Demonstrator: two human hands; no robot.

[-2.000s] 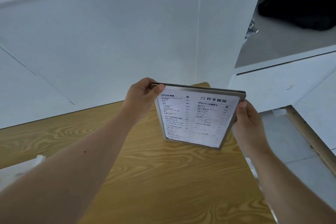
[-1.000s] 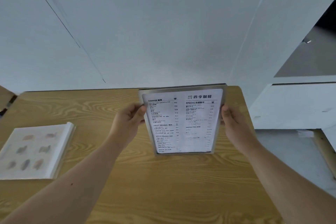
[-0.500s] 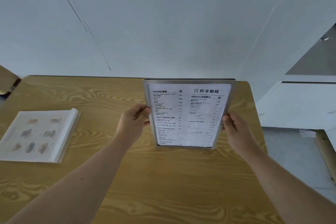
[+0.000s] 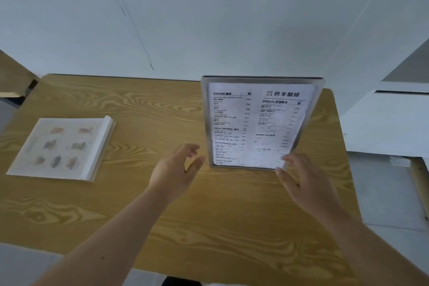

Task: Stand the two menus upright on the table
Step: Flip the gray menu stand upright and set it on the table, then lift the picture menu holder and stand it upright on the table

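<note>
Head view: hands, left (image 4: 175, 169) and right (image 4: 301, 181), spread, empty, flanking upright menu (image 4: 258, 123) near table (image 4: 209, 227) edge.

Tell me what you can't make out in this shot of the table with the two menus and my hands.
- Framed menu, head view: its base and back are hidden by its own front, so what props it is unclear.
- Its lower right corner: covered by the right hand; contact there is uncertain.
- Its small print: blurred.
- Flat menu: pictures too faint to identify.
- Table: near edge cut off by the frame.
</note>
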